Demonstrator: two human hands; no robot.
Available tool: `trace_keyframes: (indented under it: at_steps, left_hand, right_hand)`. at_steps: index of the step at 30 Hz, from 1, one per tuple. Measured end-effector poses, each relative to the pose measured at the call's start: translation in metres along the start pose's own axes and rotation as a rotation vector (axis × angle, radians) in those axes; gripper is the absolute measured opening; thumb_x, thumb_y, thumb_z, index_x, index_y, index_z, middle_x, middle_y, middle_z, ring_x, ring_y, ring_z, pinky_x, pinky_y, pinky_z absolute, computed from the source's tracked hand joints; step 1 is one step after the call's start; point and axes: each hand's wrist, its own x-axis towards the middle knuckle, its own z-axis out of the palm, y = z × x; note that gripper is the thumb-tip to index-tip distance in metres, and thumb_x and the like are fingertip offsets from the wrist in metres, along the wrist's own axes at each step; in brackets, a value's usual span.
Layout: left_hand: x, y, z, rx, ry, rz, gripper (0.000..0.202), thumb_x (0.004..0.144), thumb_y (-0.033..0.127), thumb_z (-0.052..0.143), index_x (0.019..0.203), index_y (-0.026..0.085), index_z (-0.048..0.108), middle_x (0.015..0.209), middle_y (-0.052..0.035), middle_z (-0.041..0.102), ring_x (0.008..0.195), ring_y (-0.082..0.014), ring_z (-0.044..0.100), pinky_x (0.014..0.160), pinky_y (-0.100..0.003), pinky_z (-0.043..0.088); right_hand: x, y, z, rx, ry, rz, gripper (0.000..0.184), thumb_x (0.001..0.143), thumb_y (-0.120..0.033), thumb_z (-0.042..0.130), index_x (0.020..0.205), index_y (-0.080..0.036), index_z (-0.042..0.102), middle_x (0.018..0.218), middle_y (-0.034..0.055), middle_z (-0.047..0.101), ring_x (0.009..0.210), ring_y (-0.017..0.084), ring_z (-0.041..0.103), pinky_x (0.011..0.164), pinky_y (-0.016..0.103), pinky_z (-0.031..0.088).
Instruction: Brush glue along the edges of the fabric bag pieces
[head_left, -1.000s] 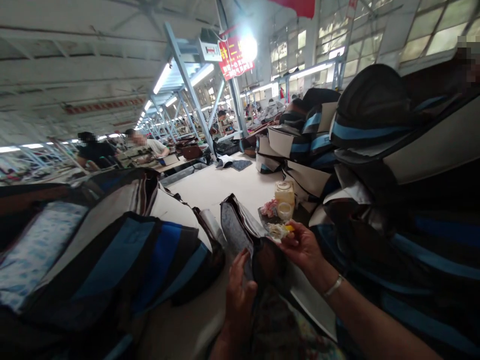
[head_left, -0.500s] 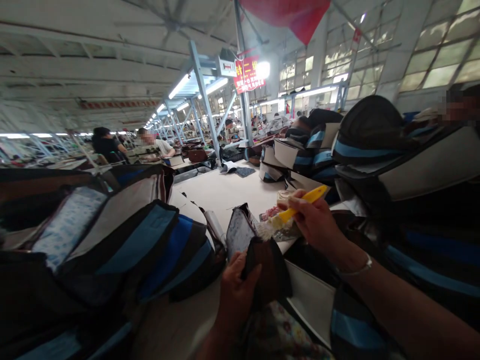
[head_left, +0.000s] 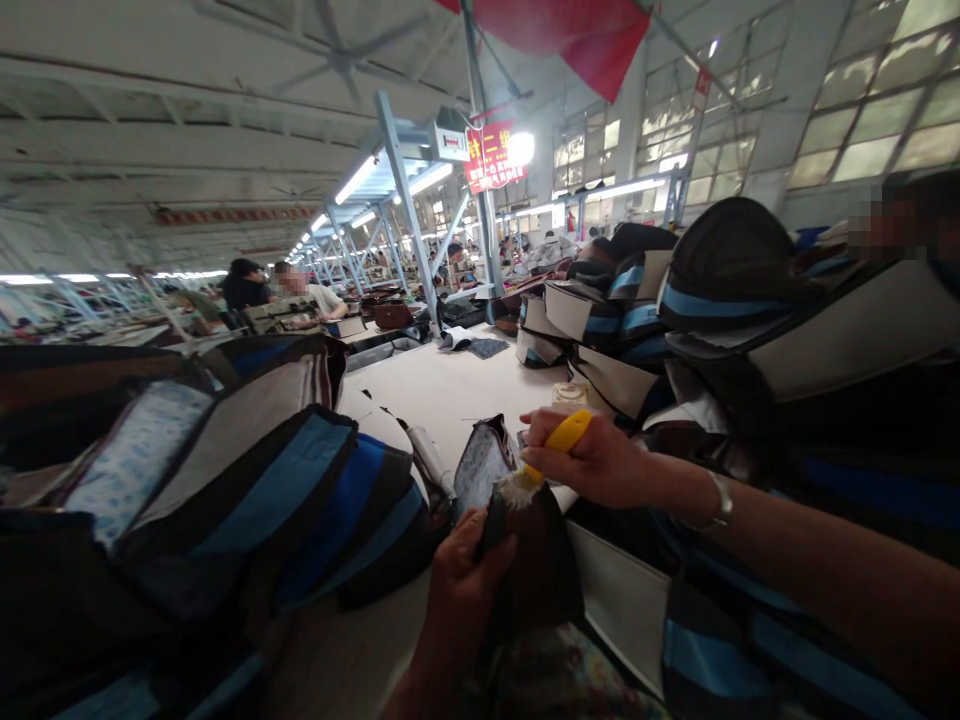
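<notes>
Brush (head_left: 533,474) touches bag (head_left: 536,550) near edge, tabletop (head_left: 442,378) beyond.

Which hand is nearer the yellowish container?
Right. The right hand is just in front of the yellowish container; the left hand is lower and farther left, holding the brown-and-black bag.

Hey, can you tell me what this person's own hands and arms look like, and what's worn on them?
Both the left hand and the right hand are bare, without gloves, and no sleeve shows on either forearm. A narrow silvery bracelet circles the right wrist. The left wrist is dim, but no band can be made out there.
</notes>
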Motion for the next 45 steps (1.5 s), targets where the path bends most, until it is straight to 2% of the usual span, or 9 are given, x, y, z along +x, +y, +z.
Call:
trace_keyframes:
  at_steps: [5,9,16,20,23,28,39,42,45]
  left_hand:
    - [0.001,-0.008,-0.003,0.072,0.047,0.013,0.021,0.078,0.034,0.071,0.091,0.017,0.073,0.083,-0.0020,0.063,0.077,-0.0165,0.058,0.069,-0.024,0.050]
    - [0.003,-0.010,-0.008,0.257,0.039,0.143,0.020,0.084,0.036,0.065,0.088,0.018,0.072,0.080,-0.0024,0.065,0.075,-0.0178,0.061,0.068,-0.026,0.053]
    - [0.001,-0.002,0.008,1.041,0.101,0.708,0.032,0.094,0.017,0.045,0.123,0.016,0.060,0.084,-0.0054,0.065,0.067,-0.0162,0.064,0.062,-0.027,0.052]
    - [-0.001,-0.004,0.025,1.263,0.165,0.920,0.027,0.091,0.008,0.043,0.112,0.012,0.060,0.073,-0.0043,0.061,0.060,-0.0176,0.059,0.054,-0.030,0.046]
    - [-0.001,-0.001,0.032,1.283,0.162,0.954,0.024,0.091,0.007,0.043,0.110,0.010,0.059,0.068,-0.0032,0.058,0.057,-0.0162,0.056,0.052,-0.029,0.042]
    - [-0.002,0.006,0.035,1.299,0.161,0.945,0.026,0.091,0.007,0.041,0.111,0.011,0.057,0.070,-0.0036,0.059,0.057,-0.0150,0.056,0.052,-0.028,0.041]
    - [-0.001,-0.002,0.028,1.202,0.096,0.851,0.025,0.090,0.011,0.045,0.111,0.013,0.058,0.072,-0.0039,0.061,0.058,-0.0174,0.058,0.051,-0.029,0.045]
    - [0.004,0.007,0.012,1.077,0.146,0.816,0.024,0.092,0.013,0.046,0.113,0.014,0.059,0.081,-0.0053,0.065,0.066,-0.0169,0.063,0.061,-0.028,0.051]
    - [0.009,0.023,-0.011,0.905,0.185,0.665,0.016,0.093,0.021,0.053,0.106,0.019,0.063,0.088,-0.0038,0.068,0.078,-0.0155,0.066,0.072,-0.025,0.052]
  right_hand:
    - [-0.006,0.007,-0.003,0.025,0.100,0.002,0.018,0.093,-0.031,0.058,0.079,-0.020,0.061,0.076,-0.0001,0.061,0.073,0.016,0.058,0.095,0.038,0.044]
    - [-0.008,0.011,-0.003,0.135,0.118,0.085,0.015,0.085,-0.031,0.068,0.074,-0.021,0.064,0.073,0.0001,0.062,0.069,0.016,0.058,0.084,0.033,0.047]
    - [0.005,-0.018,-0.026,-0.022,0.235,0.080,0.024,0.091,-0.038,0.060,0.075,-0.021,0.056,0.070,-0.0003,0.059,0.067,0.016,0.057,0.064,0.027,0.042]
    - [0.009,-0.034,-0.015,-0.112,-0.024,0.021,0.024,0.093,-0.032,0.054,0.073,-0.020,0.052,0.063,-0.0024,0.051,0.056,0.012,0.046,0.057,0.026,0.035]
    - [0.007,-0.032,-0.010,-0.292,-0.238,-0.020,0.021,0.089,-0.023,0.054,0.069,-0.019,0.049,0.061,-0.0020,0.051,0.056,0.012,0.045,0.060,0.027,0.034]
    - [0.004,-0.035,-0.016,-0.375,-0.082,-0.071,0.018,0.090,-0.024,0.052,0.073,-0.020,0.048,0.066,0.0007,0.054,0.063,0.015,0.050,0.067,0.030,0.037]
    - [-0.006,-0.019,-0.008,-0.259,-0.052,-0.127,0.015,0.087,-0.022,0.058,0.072,-0.021,0.055,0.065,0.0005,0.056,0.066,0.017,0.053,0.075,0.032,0.043]
    - [-0.008,-0.014,-0.021,-0.151,0.239,0.039,0.014,0.082,-0.024,0.065,0.069,-0.021,0.059,0.060,-0.0012,0.052,0.059,0.015,0.048,0.065,0.028,0.042]
    - [-0.020,-0.010,-0.023,0.438,0.518,0.360,0.016,0.078,-0.028,0.071,0.070,-0.020,0.059,0.059,-0.0033,0.049,0.051,0.011,0.042,0.058,0.025,0.045]
